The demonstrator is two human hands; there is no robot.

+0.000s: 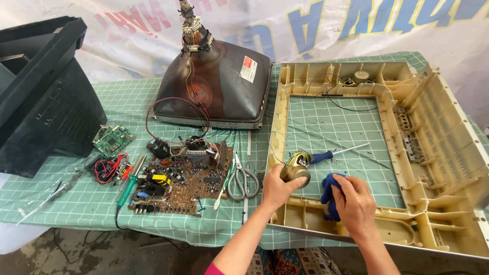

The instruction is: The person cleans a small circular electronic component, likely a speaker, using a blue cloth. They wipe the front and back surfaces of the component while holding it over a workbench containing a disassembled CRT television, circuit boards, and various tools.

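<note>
Beige TV front frame (448, 153) lies face down on the table (214, 229), picture tube (224, 86) and circuit board (188, 183) off to its left. Left hand (277, 189) is wrapped around a small speaker (295, 167) at the frame's bottom edge, right hand (356, 201) pinching a blue cloth (330, 186) just beside it.

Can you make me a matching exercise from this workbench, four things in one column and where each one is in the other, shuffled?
Things:
1. scissors
2. picture tube
3. speaker
4. blue cloth

Places:
A. face down at the back of the table
B. in the right hand
C. lying between the circuit board and the cream plastic frame
D. held by the left hand

Pairs: 1-C, 2-A, 3-D, 4-B
</note>
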